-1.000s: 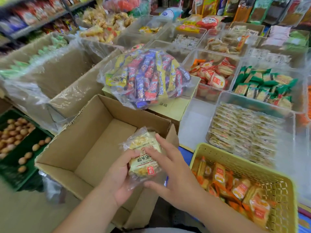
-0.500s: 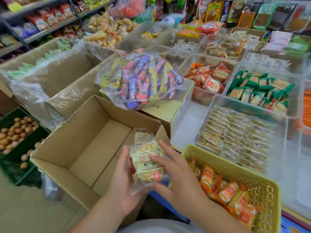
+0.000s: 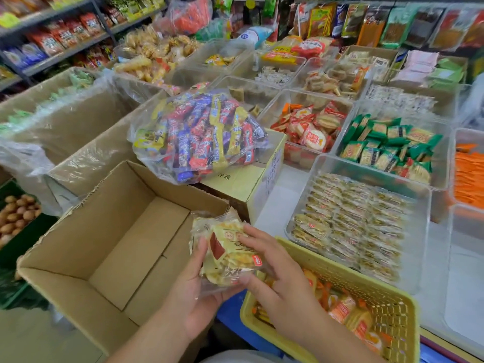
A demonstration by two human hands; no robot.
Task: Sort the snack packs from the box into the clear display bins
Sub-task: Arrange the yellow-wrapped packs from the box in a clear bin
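The clear-wrapped bundle of pale yellow snack packs (image 3: pixel 227 250), marked with red labels, has drifted right from over the open cardboard box (image 3: pixel 78 244) to its right edge, beside the yellow basket (image 3: pixel 387 305). The left hand (image 3: pixel 193 292) cradles it from below and the right hand (image 3: pixel 280 279) pinches its front, so both grips clasp it.

The snack pack (image 3: pixel 227 254) is pale yellow with a dark red patch and a small red corner label. The box (image 3: pixel 110 231) is plain brown. The basket (image 3: pixel 387 302) is yellow lattice. The bag (image 3: pixel 199 137) shows blue, red and yellow wrappers. Beyond lie green packs (image 3: pixel 379 142), orange packs (image 3: pixel 468 176) and blurred, seemingly cream packs (image 3: pixel 348 221).
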